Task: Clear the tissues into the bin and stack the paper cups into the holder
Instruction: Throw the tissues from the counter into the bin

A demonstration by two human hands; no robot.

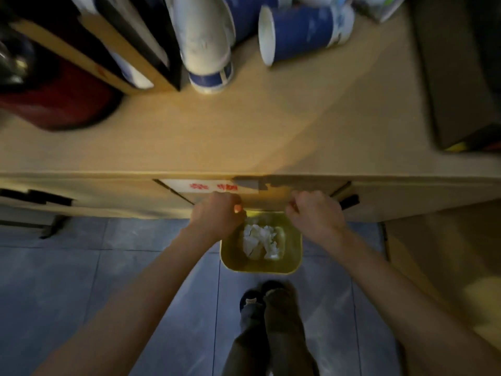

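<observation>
A yellow bin (230,253) stands on the floor against the desk front, with crumpled white tissues (260,241) inside it. My left hand (217,214) hovers over the bin's far left rim, fingers curled in, nothing visible in it. My right hand (315,215) is over the far right rim, fingers also curled, no tissue showing. On the desk (244,131) at the back, a blue paper cup (298,33) lies on its side. A stack of white and blue cups (207,47) lies beside it. More cups are bunched behind them.
A red and dark object (54,104) sits at the desk's left, next to upright cardboard and black file holders (127,47). A dark box (461,77) occupies the right. My feet (265,297) stand on blue floor tiles just behind the bin.
</observation>
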